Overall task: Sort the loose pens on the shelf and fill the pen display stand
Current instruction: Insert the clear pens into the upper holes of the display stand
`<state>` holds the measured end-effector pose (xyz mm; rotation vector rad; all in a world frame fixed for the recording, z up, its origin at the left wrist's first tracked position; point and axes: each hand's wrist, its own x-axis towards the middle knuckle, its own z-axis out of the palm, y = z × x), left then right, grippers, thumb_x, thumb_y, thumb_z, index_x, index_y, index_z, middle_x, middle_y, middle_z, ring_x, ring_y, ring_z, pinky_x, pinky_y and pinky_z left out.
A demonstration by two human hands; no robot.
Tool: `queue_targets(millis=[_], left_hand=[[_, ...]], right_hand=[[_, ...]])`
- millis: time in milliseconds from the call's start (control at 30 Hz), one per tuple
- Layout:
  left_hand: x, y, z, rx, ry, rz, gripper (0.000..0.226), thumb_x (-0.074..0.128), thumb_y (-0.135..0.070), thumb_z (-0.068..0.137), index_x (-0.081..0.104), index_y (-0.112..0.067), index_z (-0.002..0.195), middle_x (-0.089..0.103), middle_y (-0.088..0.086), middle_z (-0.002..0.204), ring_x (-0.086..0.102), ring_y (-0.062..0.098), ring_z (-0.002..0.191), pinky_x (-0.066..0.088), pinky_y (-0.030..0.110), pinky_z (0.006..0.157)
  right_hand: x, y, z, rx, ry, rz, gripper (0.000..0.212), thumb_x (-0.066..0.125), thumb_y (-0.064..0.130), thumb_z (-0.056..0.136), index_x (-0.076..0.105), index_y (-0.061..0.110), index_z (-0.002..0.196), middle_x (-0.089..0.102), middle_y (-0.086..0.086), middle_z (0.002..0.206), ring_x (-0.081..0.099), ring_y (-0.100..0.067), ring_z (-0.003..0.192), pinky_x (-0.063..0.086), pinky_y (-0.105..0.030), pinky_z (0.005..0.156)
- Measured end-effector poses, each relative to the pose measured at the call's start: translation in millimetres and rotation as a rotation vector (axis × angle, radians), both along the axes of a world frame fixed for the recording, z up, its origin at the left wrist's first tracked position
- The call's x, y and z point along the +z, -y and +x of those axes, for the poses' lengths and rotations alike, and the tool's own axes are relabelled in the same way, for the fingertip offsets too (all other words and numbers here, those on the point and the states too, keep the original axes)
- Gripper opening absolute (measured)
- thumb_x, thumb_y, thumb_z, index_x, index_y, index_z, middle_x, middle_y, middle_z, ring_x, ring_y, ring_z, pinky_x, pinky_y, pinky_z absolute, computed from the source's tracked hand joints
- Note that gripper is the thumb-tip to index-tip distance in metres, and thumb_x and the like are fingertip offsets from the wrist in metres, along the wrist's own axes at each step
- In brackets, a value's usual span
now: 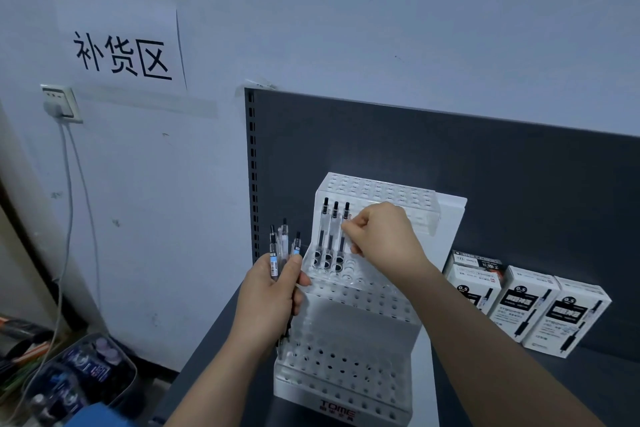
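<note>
Progress looks early from my head camera: three pens (333,236) sit in the middle tier of the stand (349,333), and nearly every other hole shows empty. My right hand (381,236) pinches the third pen (345,215), rightmost in the row, long axis upright, clicker up, tip down in its hole. My left hand (273,291) grips the spare pens (284,246) just beside the stand's left edge, also upright, clickers up.

White display stand (346,367) with red lettering, clear black-tipped pens (334,236), dark grey shelf (485,166).
</note>
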<state>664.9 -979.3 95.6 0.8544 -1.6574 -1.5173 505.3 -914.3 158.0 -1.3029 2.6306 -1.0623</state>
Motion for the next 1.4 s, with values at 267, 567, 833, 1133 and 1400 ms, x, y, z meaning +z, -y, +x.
queue_targets(millis=[267,567,833,1133,1400], left_hand=[[-1,3,-1,-0.003,0.006,0.000,0.032,0.052,-0.031,0.097,0.057,-0.002,0.086,0.056,-0.005,0.050,0.049,0.014,0.045,0.040,0.023,0.045],[-1,5,1,-0.004,-0.023,0.023,0.030,0.054,-0.032,0.096,0.057,-0.009,0.077,0.058,0.009,0.059,0.048,0.018,0.047,0.041,0.033,0.053],[3,6,5,-0.024,-0.066,0.063,0.026,0.057,-0.030,0.095,0.059,-0.008,0.080,0.061,0.008,0.063,0.050,0.014,0.046,0.041,0.030,0.051],[5,0,7,-0.079,-0.078,0.089,0.029,0.061,-0.031,0.092,0.058,-0.004,0.083,0.052,0.002,0.052,0.047,0.014,0.046,0.041,0.021,0.046],[14,-11,4,-0.179,-0.132,0.079,0.021,0.064,-0.021,0.090,0.061,-0.001,0.082,0.057,-0.002,0.051,0.047,0.009,0.044,0.038,0.017,0.043]], right_hand=[[23,0,7,0.067,-0.223,-0.061,0.025,0.060,0.035,0.090,0.068,0.026,0.111,0.041,0.014,0.061,0.047,-0.010,0.077,0.042,-0.030,0.074],[30,16,2,0.008,-0.195,-0.016,0.020,0.056,0.021,0.084,0.075,0.025,0.080,0.071,0.006,0.074,0.065,-0.018,0.079,0.053,-0.030,0.070],[32,9,-3,0.008,-0.161,-0.023,0.016,0.066,0.028,0.081,0.076,0.017,0.074,0.069,0.005,0.068,0.065,-0.018,0.077,0.054,-0.033,0.072],[25,3,-5,0.020,-0.121,-0.073,0.013,0.068,0.025,0.082,0.076,0.018,0.076,0.054,0.016,0.054,0.065,-0.015,0.077,0.054,-0.034,0.077],[18,-23,21,0.176,0.300,-0.136,0.015,0.073,0.032,0.084,0.072,0.017,0.088,0.064,0.009,0.068,0.052,0.006,0.049,0.038,-0.010,0.050]])
